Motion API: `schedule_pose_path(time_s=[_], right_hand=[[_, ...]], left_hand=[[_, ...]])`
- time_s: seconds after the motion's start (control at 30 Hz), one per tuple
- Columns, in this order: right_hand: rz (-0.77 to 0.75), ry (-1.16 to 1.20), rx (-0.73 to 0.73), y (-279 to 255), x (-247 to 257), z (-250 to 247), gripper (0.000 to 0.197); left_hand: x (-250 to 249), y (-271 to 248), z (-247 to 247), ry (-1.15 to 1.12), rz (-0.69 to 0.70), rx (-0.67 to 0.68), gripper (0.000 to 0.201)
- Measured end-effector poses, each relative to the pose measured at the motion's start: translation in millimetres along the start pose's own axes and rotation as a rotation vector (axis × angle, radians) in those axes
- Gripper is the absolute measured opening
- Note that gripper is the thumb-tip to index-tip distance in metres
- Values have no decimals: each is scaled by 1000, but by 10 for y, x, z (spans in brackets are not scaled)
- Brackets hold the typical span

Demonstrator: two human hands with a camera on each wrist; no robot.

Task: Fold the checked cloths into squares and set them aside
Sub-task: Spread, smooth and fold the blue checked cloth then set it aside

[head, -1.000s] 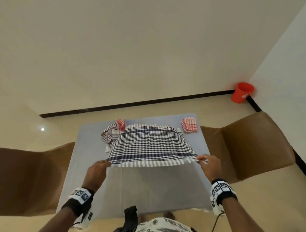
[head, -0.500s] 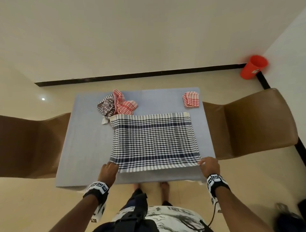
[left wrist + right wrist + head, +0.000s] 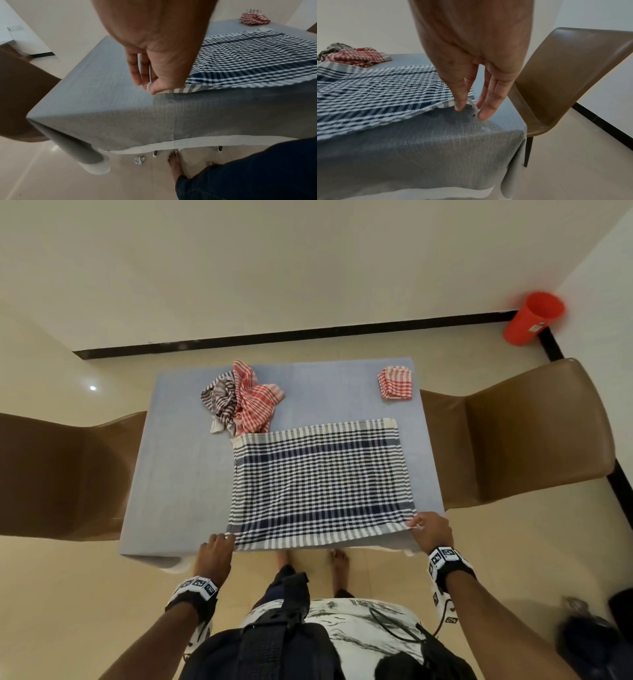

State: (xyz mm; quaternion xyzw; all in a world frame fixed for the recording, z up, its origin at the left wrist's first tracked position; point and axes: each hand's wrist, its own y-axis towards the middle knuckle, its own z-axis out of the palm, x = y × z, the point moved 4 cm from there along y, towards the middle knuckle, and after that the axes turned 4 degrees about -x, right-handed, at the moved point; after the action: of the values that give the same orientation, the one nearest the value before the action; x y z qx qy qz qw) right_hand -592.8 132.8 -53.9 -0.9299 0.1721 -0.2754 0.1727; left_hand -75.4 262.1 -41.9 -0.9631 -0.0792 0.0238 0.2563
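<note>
The navy checked cloth (image 3: 320, 484) lies spread flat on the right half of the grey-covered table (image 3: 181, 474), its near edge at the table's front edge and its far left corner just beside the cloth heap; judged from its drape and ripples, it is light, soft and limp, with no stiffness to hold a shape, so a fold must be carried over by two corners at once and pressed flat; the weave looks coarse enough not to slip on the table cover. Best hold: the two near corners, where the hands already are. The left hand (image 3: 214, 556) pinches the near left corner, thumb against fingertips, with the hem showing between them in the left wrist view (image 3: 150, 81); the right hand (image 3: 431, 530) holds the near right corner between thumb and forefinger, the remaining fingers (image 3: 489, 97) straight and together beside it, the corner lifted slightly off the table. The heap of unfolded cloths (image 3: 241, 400), one red-checked and one brown-striped, lies crumpled at the far left, apart from both hands; these appear equally limp. The folded red checked square (image 3: 395, 382) sits set aside at the far right corner. Containers: one orange cup (image 3: 532, 318) stands on the floor by the wall; its contents cannot be seen. A brown chair (image 3: 534, 433) stands at each side of the table.
</note>
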Motion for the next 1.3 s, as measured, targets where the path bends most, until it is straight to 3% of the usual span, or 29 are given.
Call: schedule_pose_path(time_s=[0.17, 0.43, 0.57, 0.87, 1.17, 1.3], right_hand=[[-52, 69, 23, -80, -68, 48, 3], [-50, -5, 63, -91, -266, 101, 30], [-61, 15, 51, -115, -174, 76, 14], [-119, 18, -32, -175, -87, 21, 7], [22, 21, -12, -179, -72, -28, 6], [162, 56, 69, -104, -296, 87, 11]], left_hand=[[47, -65, -35, 58, -58, -23, 31], [171, -28, -49, 117, -107, 6, 26], [198, 30, -44, 92, -89, 9, 27], [305, 136, -141, -1, -133, -10, 22], [348, 233, -194, -8, -186, 29, 23], [300, 197, -211, 30, -203, 62, 20]])
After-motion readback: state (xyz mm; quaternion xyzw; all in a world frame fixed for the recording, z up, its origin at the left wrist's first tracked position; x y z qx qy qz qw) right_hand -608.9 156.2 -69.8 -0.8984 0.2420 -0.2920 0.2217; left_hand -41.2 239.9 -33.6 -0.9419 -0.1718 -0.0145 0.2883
